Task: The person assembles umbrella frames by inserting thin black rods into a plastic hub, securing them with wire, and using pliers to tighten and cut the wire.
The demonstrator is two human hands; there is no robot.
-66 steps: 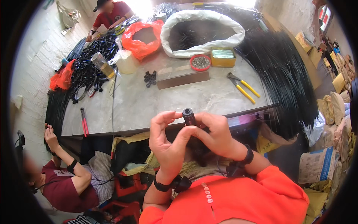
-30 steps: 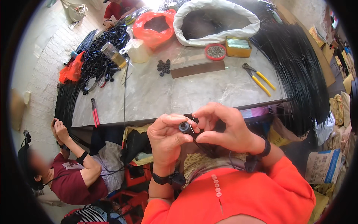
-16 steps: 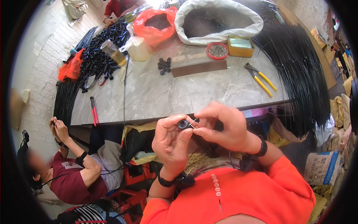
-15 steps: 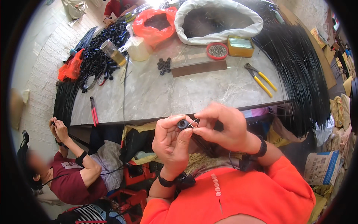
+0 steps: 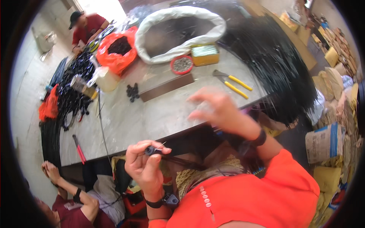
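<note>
My left hand (image 5: 143, 167) is closed on a small black round part with a hollow end (image 5: 150, 150), held just off the table's front edge. A thin pale wire (image 5: 160, 146) sticks out of this part beside my fingertips. Dark strands (image 5: 186, 164) trail from near it toward my lap. Blurred by motion, my right hand (image 5: 218, 108) reaches over the table with thumb and fingers apart, and nothing shows between them. Yellow-handled cutting pliers (image 5: 232, 84) lie just beyond it. Past my left hand, several black knobby parts (image 5: 132, 92) sit beside a brown bar (image 5: 166, 88).
A red dish of small metal pieces (image 5: 181, 64) stands by a yellow box (image 5: 205, 55). Behind are a white sack (image 5: 143, 51) and an orange bag (image 5: 108, 62). Long black strands (image 5: 273, 68) cover the right side. Red-handled pliers (image 5: 79, 149) lie left. Two co-workers sit nearby.
My right hand has left the small part and moved forward over the table, its fingers parting. My left hand keeps hold of the part. The whole view has shifted and turned.
</note>
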